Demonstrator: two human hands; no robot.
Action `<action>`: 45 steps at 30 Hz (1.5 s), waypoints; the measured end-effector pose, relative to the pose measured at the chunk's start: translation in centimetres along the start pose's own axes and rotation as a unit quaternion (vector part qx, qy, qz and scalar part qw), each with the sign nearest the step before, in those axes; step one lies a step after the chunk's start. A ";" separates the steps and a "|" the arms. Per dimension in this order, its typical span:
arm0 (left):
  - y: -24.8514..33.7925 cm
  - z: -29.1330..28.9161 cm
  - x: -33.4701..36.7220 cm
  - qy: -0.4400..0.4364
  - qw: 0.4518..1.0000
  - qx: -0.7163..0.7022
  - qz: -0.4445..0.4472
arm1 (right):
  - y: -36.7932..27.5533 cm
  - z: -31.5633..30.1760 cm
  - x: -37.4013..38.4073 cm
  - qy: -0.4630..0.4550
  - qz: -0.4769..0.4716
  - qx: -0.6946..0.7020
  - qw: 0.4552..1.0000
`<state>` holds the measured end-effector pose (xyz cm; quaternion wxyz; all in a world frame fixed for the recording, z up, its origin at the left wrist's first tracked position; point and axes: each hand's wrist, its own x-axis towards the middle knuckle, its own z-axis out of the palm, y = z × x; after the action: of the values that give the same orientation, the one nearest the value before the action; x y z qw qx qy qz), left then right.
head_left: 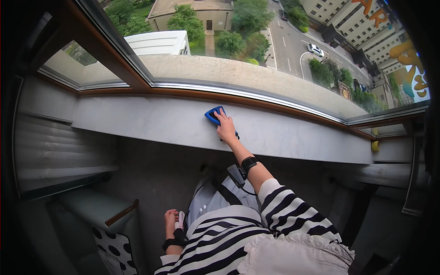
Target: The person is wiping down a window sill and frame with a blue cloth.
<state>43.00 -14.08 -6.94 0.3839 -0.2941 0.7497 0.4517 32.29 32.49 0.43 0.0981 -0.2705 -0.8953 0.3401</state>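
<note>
On the pale marbled windowsill, my right hand is closed on a blue cleaning tool with a triangular head and a dark middle. Its head touches the sill near the window frame, and fingers press down on it. Part of its handle shows by my wrist; the rest is hidden under the hand. My left hand hangs low beside my body with curled fingers. Against its palm is a narrow pale pink and white object, whose kind I cannot make out.
A brown-framed window runs behind the sill, with a street and trees beyond it. A small yellow round object sits at the sill's right end. Pleated pale curtains hang at left. A greenish armchair stands lower left.
</note>
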 end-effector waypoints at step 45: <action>16.1 -25.8 10.8 0.046 0.998 -0.016 0.029 | -21.8 21.0 5.6 0.029 -0.067 -0.025 0.997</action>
<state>16.55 -31.62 -1.09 0.3309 -0.2985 0.7678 0.4604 10.95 10.36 -0.90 0.1403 -0.2222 -0.9163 0.3023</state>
